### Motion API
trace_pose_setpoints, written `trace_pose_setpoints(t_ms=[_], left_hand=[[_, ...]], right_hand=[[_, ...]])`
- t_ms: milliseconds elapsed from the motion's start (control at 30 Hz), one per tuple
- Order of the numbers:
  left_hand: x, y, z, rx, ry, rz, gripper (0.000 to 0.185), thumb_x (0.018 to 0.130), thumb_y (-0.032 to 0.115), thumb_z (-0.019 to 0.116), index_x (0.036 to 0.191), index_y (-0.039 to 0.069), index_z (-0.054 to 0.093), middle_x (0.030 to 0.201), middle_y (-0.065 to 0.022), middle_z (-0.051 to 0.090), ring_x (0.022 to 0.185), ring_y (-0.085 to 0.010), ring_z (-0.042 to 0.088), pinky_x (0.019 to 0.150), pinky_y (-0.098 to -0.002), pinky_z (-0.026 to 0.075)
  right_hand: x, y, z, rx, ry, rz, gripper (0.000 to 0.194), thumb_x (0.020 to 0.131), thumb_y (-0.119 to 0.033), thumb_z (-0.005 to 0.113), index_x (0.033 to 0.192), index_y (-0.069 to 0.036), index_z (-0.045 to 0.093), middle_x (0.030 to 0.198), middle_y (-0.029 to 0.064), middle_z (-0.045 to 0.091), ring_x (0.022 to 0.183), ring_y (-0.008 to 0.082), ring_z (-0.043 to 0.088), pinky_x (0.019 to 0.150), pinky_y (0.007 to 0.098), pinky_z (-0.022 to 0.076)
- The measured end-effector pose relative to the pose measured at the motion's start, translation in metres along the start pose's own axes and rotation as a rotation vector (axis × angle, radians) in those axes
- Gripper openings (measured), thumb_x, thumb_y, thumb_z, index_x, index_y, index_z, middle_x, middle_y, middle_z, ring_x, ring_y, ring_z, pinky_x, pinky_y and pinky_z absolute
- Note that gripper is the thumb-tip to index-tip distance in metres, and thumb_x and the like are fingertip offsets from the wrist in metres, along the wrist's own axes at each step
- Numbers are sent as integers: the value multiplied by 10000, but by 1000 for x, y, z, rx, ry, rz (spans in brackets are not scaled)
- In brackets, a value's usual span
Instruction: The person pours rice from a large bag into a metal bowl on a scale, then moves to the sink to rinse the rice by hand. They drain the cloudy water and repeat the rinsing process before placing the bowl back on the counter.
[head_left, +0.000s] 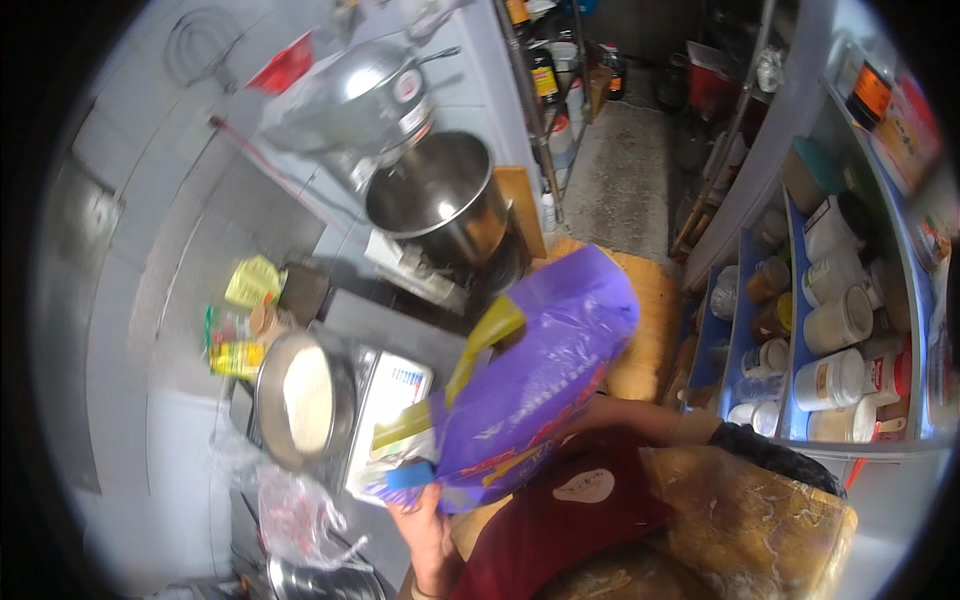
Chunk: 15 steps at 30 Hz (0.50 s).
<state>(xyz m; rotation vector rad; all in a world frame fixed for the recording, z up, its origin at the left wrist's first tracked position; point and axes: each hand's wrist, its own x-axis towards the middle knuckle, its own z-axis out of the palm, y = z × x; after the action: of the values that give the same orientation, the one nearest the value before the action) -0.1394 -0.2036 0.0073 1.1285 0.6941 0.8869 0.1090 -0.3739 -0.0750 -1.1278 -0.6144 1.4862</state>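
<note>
A large purple plastic bag (536, 375) with olive-yellow panels and printed writing is held aslant in front of my dark red apron (555, 525). My left hand (426, 517) grips its lower-left end, close to a blue strip (410, 475). Against the bag's near side rests my right hand (581, 420), its fingers hidden by the plastic. Just beyond the left end lies a white digital kitchen scale (379, 427), partly covered by the bag. A round metal bowl (274, 427) of pale powder (307, 397) stands beside the scale or on it; I cannot tell which.
A deep steel mixing bowl (435, 187) stands beyond the bag, near a wooden board (520, 210). Yellow packets (238, 360) and a crumpled clear plastic bag (296, 514) flank the powder bowl. Blue shelves (799, 315) with several jars line the right. Behind me is a worn brown surface (750, 517).
</note>
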Motion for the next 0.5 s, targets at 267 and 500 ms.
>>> trace_pose_setpoints(t_ms=[267,500], left_hand=[[161,-136,183,49,-412,-283,189,887,54,617,1071,15,634,988,-34,650,901,-120,596,834,-274,460],[287,-220,304,113,-564,-420,286,897,203,620,1099,-1,616,1018,-51,648,943,-146,588,885,-313,439]], right_hand=[[11,82,-213,140,497,-23,509,900,-284,641,1331,-64,484,1249,71,570,1126,196,527,969,337,415],[-4,21,-311,441,657,-91,403,939,-229,580,1267,-3,522,1196,105,593,1107,229,559,1006,388,419]])
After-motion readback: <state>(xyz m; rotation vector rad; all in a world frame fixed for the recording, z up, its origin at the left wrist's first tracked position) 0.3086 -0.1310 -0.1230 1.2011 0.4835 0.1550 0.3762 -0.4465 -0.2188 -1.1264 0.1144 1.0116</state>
